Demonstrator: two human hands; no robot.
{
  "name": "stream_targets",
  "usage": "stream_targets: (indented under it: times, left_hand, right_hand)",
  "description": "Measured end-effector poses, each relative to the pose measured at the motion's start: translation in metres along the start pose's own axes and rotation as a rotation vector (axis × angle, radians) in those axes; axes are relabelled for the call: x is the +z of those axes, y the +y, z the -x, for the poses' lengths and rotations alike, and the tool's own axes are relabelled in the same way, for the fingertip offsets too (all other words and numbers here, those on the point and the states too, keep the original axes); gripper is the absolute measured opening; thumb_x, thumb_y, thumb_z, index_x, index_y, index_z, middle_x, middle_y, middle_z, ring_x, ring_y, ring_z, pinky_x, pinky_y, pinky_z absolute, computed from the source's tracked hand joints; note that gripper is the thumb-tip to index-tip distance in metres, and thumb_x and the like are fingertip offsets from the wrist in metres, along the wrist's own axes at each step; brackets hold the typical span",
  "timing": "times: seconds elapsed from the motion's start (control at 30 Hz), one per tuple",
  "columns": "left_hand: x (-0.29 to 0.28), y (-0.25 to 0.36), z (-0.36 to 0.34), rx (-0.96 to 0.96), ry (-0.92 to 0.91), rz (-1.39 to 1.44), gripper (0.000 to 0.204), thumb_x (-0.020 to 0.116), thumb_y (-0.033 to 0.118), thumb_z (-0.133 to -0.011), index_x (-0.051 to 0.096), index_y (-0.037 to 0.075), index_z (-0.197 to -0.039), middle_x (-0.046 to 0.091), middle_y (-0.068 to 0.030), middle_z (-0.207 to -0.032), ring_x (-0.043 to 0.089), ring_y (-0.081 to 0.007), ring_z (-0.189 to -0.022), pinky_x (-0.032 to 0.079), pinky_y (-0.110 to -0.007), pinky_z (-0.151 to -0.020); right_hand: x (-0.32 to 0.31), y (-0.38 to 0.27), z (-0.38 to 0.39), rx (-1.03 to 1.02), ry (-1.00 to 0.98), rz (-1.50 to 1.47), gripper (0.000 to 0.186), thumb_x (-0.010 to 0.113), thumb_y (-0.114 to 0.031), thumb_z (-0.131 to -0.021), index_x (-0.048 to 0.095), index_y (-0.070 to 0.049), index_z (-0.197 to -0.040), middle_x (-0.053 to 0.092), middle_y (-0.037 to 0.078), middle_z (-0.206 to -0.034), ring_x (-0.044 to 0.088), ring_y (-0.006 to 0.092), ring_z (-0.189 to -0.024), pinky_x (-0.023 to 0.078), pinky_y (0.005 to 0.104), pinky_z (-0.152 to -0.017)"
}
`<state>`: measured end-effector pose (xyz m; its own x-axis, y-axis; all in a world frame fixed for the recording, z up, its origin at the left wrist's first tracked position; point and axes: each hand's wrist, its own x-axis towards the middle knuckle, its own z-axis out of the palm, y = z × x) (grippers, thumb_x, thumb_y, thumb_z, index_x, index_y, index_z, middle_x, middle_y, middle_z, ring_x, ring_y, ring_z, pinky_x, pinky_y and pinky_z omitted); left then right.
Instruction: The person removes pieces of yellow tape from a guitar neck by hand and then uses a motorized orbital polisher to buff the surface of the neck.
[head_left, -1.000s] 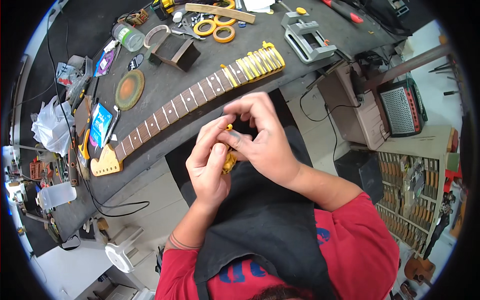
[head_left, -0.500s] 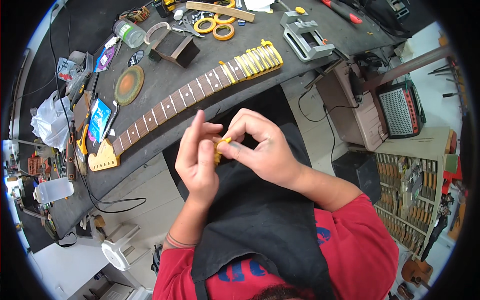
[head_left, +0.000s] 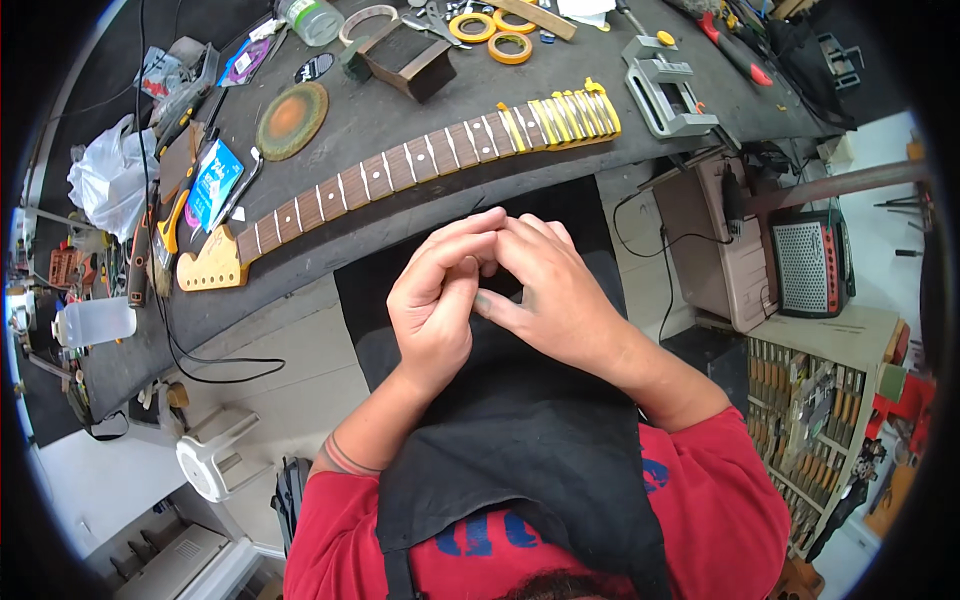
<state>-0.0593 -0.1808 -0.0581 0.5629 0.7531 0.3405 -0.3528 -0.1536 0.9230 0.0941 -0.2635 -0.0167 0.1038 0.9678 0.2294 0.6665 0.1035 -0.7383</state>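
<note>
Over cloth apron (head_left: 520,440), curved fingers (head_left: 455,240) touching

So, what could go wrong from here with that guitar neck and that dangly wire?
The guitar neck lies close to the near edge of the table, and the left hand and right hand are just in front of it, so a bump might knock it off.

The black cable loops down past the table's edge, so someone could snag it and perhaps pull things over.
</note>
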Motion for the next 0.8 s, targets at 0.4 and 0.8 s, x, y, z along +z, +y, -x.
stream_targets:
  times: [0.4,0.8]
  left_hand:
    - [-0.019,0.015,-0.025,-0.008,0.245,0.344,0.022,0.046,0.007,-0.112,0.063,-0.001,-0.124,0.057,-0.0094,-0.078,0.043,-0.0103,-0.058,0.036,-0.027,-0.053]
    - [-0.036,0.035,-0.087,0.254,-0.089,-1.415,0.05,0.093,0.022,-0.079,0.077,0.012,-0.126,0.072,-0.0024,-0.121,0.058,-0.0295,-0.117,0.047,-0.047,-0.101]
  right_hand:
    - [-0.018,0.033,-0.006,0.117,0.38,-0.188,0.024,0.089,-0.012,-0.093,0.068,-0.004,-0.085,0.064,0.004,-0.078,0.058,0.0213,-0.076,0.048,0.037,-0.077]
    - [-0.085,0.101,-0.067,-0.203,0.154,0.523,0.069,0.089,-0.029,-0.089,0.059,-0.013,-0.149,0.069,0.01,-0.14,0.059,0.0319,-0.142,0.03,0.0566,-0.133]
